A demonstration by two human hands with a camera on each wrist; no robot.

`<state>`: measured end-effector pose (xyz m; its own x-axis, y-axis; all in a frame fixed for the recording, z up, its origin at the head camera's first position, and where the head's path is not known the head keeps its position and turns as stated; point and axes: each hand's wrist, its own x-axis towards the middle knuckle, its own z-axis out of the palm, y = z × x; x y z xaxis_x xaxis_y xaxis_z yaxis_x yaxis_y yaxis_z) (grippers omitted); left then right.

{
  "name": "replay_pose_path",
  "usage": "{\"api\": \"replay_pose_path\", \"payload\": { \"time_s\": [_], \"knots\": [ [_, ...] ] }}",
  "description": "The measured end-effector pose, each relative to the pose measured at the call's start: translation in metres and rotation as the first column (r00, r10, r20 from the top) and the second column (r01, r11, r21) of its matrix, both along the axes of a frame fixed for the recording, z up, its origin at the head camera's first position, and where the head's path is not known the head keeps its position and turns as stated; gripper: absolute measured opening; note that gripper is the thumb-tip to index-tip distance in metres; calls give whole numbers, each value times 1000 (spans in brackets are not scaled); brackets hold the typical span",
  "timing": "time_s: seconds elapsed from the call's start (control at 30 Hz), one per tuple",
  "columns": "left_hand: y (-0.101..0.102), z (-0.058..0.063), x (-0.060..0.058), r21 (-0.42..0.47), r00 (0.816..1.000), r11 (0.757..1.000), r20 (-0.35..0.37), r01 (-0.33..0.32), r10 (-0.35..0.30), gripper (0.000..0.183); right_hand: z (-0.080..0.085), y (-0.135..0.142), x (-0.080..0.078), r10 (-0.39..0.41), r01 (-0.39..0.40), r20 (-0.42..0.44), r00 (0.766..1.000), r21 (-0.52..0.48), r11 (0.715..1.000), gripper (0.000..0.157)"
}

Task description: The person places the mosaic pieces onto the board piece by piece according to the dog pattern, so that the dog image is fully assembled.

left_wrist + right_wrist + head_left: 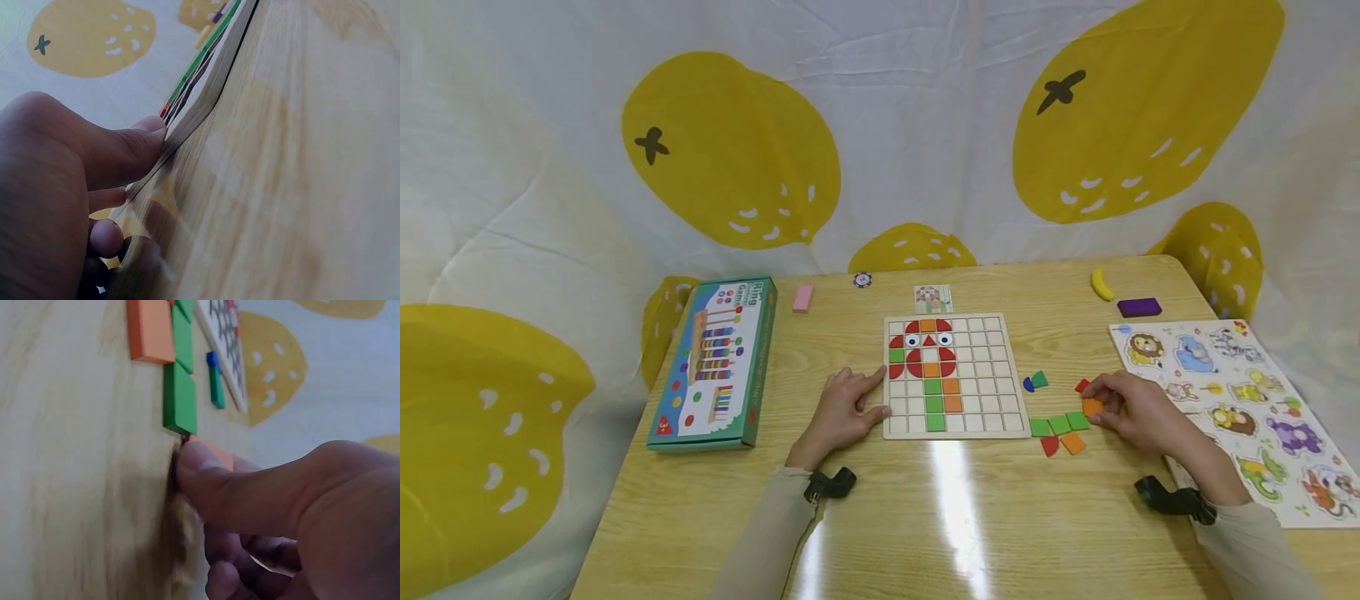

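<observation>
My left hand (842, 412) rests at the left edge of a wooden grid board (990, 423), index finger and thumb touching its rim; in the left wrist view the thumb (134, 147) lies on the board's edge. Red, green and orange tiles and two eye tiles fill some of the board's cells. To the right of the board, my right hand (1138, 412) pinches an orange square tile (1092, 407) between thumb and fingers. Beside it lie green square tiles (1059, 424), another orange tile (1073, 442), a red quarter-round tile (1049, 447) and a red piece (1082, 385).
A blue and a green piece (1039, 379) lie right of the board. Behind it is a small pattern card (933, 298). A game box (715, 367) is at left, an animal puzzle (1213, 379) at right. A pink block (802, 298), yellow banana (1102, 285) and purple block (1139, 307) lie at the back.
</observation>
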<state>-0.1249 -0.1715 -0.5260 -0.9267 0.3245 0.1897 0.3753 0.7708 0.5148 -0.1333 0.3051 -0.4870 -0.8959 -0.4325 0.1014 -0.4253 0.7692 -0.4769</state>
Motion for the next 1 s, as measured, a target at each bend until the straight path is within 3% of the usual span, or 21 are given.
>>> {"api": "replay_pose_path", "payload": {
  "time_s": [0.2, 0.37, 0.47, 0.7, 1.0],
  "knots": [
    [0, -1, 0, 4, 1000, 1000, 14, 0, 0, 68, 6, -18, -9, 12, -5, 37, 999, -170, 985, 8],
    [-1, -1, 0, -3, 1000, 1000, 26, 0, 0, 68, 6, -62, -26, 60, 13, 162, 985, -416, 909, 22],
    [-1, -1, 0, 0, 1000, 1000, 25, -2, 2, 68, 0, -96, -34, 109, 2, 207, 972, -470, 883, 23],
    [1, 0, -1, -12, 999, 1000, 34, 2, -1, 69, -12, -137, -38, 82, -38, 124, 989, -322, 946, 23],
    [0, 1, 0, -4, 1000, 1000, 30, -6, 6, 69, -12, -145, -37, 100, -74, 88, 991, -262, 962, 17]
  ]
}}
